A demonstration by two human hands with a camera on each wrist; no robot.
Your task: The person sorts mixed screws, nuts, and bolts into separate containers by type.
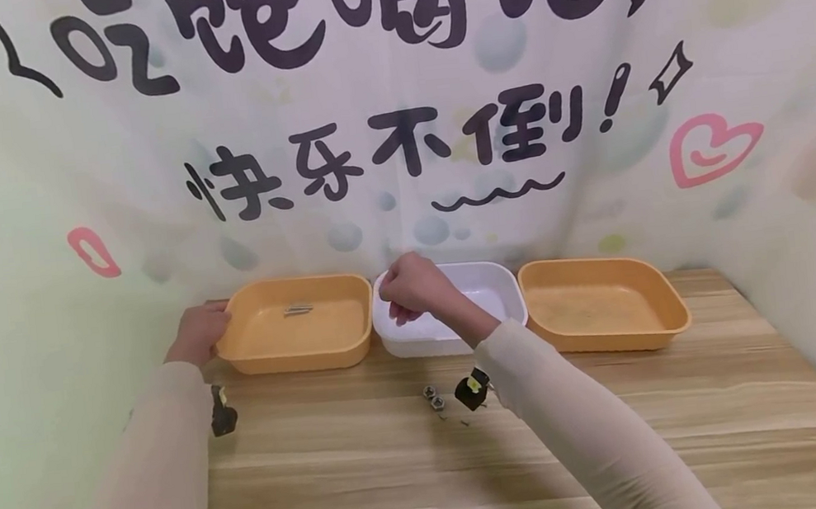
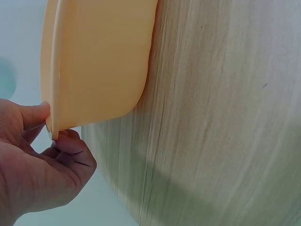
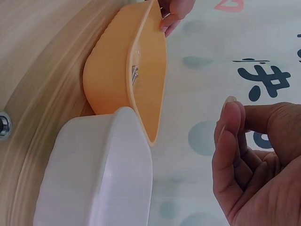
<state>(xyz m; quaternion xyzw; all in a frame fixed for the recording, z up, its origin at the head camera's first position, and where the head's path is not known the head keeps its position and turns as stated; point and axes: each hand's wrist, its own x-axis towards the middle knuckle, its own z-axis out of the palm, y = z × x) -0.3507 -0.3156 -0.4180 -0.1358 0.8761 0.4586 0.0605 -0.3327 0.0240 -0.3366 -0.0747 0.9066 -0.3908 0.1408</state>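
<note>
Left orange tray [image 1: 267, 331], white tray [image 1: 490, 291], right orange tray [image 1: 600, 309] nearly rim to rim; no hand gap between. Backdrop [image 1: 376, 237] tight behind. Overhead access free at rightmost; right hand [image 1: 413, 285] obstructs the middle, left hand [image 1: 201, 332] the leftmost rim.

Curtained work nook, room type unclear
Printed cloth [image 1: 375, 84] hangs behind and beside a wood-grain table [image 1: 356, 467] with trays [image 1: 300, 360] and loose nuts [image 1: 437, 403].

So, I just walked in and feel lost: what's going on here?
A person's left hand grips the left orange tray by its rim; metal screws lie inside. The right hand is above the white tray, fingers drawn together, nothing visible in them. Two nuts lie on the table in front.
</note>
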